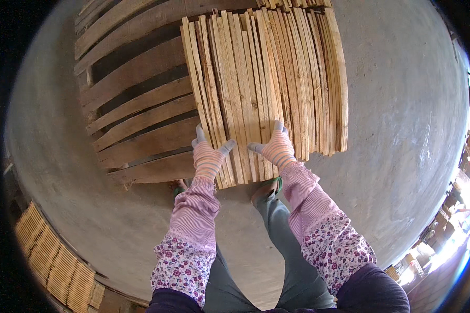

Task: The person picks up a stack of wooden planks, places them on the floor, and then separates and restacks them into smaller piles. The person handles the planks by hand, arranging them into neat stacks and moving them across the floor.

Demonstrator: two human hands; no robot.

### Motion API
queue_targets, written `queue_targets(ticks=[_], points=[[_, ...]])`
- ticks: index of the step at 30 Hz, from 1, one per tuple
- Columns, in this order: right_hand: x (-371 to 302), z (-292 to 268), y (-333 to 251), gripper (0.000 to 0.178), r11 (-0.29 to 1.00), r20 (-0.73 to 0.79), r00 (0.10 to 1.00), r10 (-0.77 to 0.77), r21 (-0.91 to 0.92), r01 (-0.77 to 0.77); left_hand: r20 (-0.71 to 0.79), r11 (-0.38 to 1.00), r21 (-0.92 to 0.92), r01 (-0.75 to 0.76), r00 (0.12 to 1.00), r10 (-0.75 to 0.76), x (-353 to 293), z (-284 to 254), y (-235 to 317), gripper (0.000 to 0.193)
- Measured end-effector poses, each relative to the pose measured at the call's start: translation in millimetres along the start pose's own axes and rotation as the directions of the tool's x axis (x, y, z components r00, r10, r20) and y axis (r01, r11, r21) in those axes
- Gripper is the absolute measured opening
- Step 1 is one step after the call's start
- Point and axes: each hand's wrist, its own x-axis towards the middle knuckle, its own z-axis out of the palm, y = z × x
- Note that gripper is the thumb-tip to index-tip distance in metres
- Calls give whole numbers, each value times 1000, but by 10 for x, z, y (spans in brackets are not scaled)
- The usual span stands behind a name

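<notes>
A layer of several thin pale wood slats (pixel 266 78) lies side by side on a dark wooden pallet (pixel 141 104). My left hand (pixel 208 155), in a pink striped glove, presses flat on the near ends of the left slats with fingers spread. My right hand (pixel 277 147), gloved the same way, rests flat on the near ends of the middle slats. Neither hand grips a slat. Both forearms wear striped and flowered sleeves.
Grey concrete floor (pixel 402 130) surrounds the pallet. Stacks of bundled pale slats (pixel 52 261) stand at the lower left. More stacks and bright daylight show at the far right edge (pixel 454 219). My feet in sandals (pixel 266 189) stand at the pallet's near edge.
</notes>
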Motion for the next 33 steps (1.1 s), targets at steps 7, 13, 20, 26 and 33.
queue_targets(ticks=[7,13,20,26,33], points=[[-360,-101,121,118,988,-173,978,-114,87,130,-58,966,-223,-132,991,122,-297,-132,65,121],[-781,-73,61,117,950,-215,945,-248,139,281,-118,825,-521,-218,976,184,-647,-458,-25,115],[-697,958,-744,119,910,-255,903,-344,146,388,-291,890,-345,-299,935,202,-183,-1053,-1050,111],[-445,1615,-1270,114,914,-268,913,-308,184,362,-225,906,-312,-285,949,221,573,-1154,-1758,112],[132,1555,-1316,53,808,137,943,-304,-488,331,-129,947,-134,-292,952,276,1207,-824,-2140,103]])
